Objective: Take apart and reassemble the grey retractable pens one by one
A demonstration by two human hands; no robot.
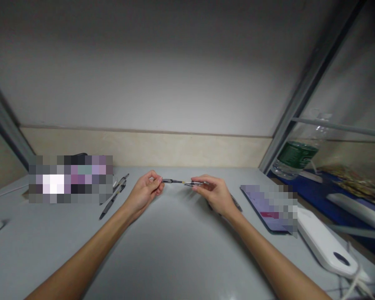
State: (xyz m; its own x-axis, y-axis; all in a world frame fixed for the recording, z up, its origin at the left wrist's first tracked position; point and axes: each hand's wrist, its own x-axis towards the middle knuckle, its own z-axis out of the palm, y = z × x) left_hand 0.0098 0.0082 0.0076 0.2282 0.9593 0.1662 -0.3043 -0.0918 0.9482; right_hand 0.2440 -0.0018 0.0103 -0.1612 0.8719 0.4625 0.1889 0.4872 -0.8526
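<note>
A slim pen [174, 181] is held level above the grey desk, spanning both hands. My left hand [146, 191] pinches its dark end between thumb and fingers. My right hand [217, 195] has thumb and fingertips closed on the clear barrel [200, 183] at the other end. A thin dark stretch with a yellowish spot shows between them; whether the two parts are joined cannot be told. Left of my left hand, dark-gripped pens [113, 201] lie on the desk. Another dark pen [236, 203] lies partly hidden behind my right hand.
A phone [265, 210], partly blurred out, lies right of my right hand, beside a white device [325, 243] with a cord. Pixelated items [70, 179] stand at the left. A water bottle [296, 156] is beyond the metal frame [283, 133] at right. A wall [175, 150] closes the desk's back.
</note>
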